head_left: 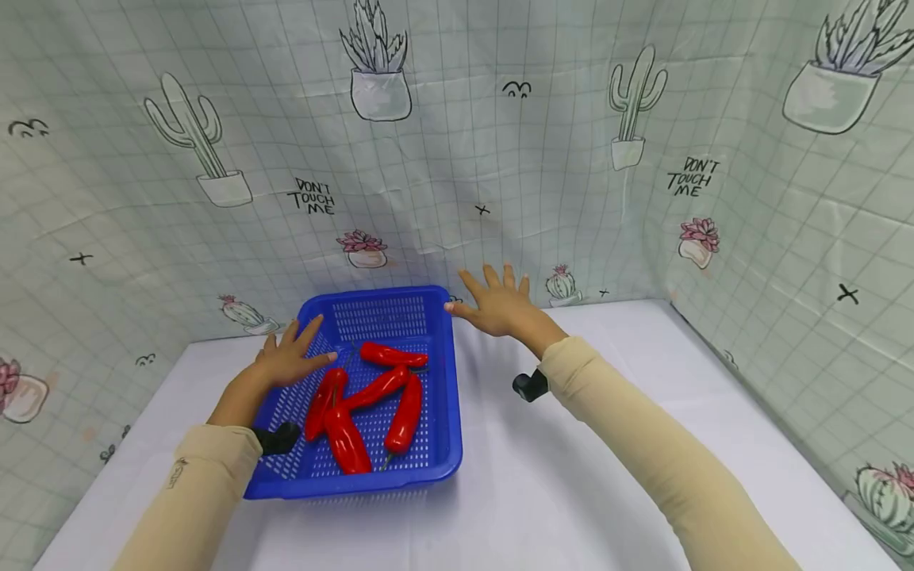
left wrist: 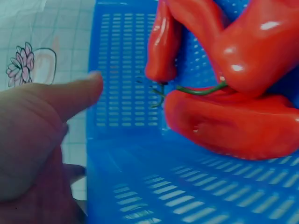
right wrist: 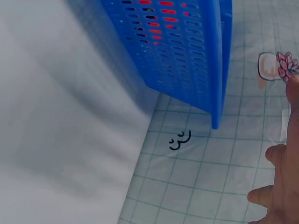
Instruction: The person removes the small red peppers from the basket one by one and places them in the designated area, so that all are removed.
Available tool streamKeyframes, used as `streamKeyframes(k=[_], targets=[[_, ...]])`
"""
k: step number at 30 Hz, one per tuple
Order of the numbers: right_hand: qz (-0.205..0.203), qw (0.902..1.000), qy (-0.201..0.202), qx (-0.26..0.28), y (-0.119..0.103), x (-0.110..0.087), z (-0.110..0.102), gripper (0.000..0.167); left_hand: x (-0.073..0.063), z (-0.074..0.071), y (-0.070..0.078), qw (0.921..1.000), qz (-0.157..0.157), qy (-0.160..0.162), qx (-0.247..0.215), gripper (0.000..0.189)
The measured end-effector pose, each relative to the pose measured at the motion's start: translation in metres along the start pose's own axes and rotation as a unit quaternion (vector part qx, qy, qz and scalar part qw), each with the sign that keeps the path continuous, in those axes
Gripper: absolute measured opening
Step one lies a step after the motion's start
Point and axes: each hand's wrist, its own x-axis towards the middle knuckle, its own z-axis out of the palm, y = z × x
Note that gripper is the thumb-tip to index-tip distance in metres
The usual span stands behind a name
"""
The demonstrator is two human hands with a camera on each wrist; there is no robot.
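A blue slotted plastic basket point(head_left: 450, 396) stands on the white table, with several red chili peppers point(head_left: 405, 414) inside it. One pepper point(head_left: 391, 355) lies crosswise near the basket's back; others overlap toward the left and front. My left hand point(head_left: 283, 361) hovers above the basket's left side, fingers spread and holding nothing. In the left wrist view, its thumb point(left wrist: 84, 95) points toward the basket, and green pepper stems point(left wrist: 203, 90) show. My right hand point(head_left: 500, 308) is raised beside the basket's back right corner, fingers spread, nothing in it. The right wrist view shows the basket's slotted outer side point(right wrist: 182, 51).
A grid-patterned cloth point(head_left: 457, 159) printed with potted plants hangs behind the table and along both sides. The white tabletop point(head_left: 543, 476) extends right of the basket. Dark wrist straps or mounts point(head_left: 530, 386) sit under both forearms.
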Motion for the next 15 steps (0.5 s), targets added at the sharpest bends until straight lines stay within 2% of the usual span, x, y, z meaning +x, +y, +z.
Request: streamKeyframes(k=[3,7,9,11,15], targets=[[-0.003,1.0000,0.004,0.002,0.003,-0.002,0.003,0.079,0.002,0.008,-0.010,0.9991,0.027,0.021,-0.026,0.083],[-0.003,1.0000,0.006,0.005,0.006,-0.003,0.007,0.078,0.002,0.012,-0.015,0.9961,0.029,0.042,-0.071,0.087],[-0.002,1.0000,0.007,0.004,0.008,-0.003,0.008,0.078,0.001,0.013,-0.017,0.9953,0.026,0.047,-0.080,0.087],[-0.002,1.0000,0.007,0.006,0.010,-0.003,0.009,0.078,0.000,0.012,-0.020,0.9952,0.028,0.047,-0.081,0.085],[-0.006,0.9999,0.002,0.011,0.014,-0.004,0.010,0.078,-0.001,0.013,-0.029,0.9935,0.027,0.026,-0.108,0.085]])
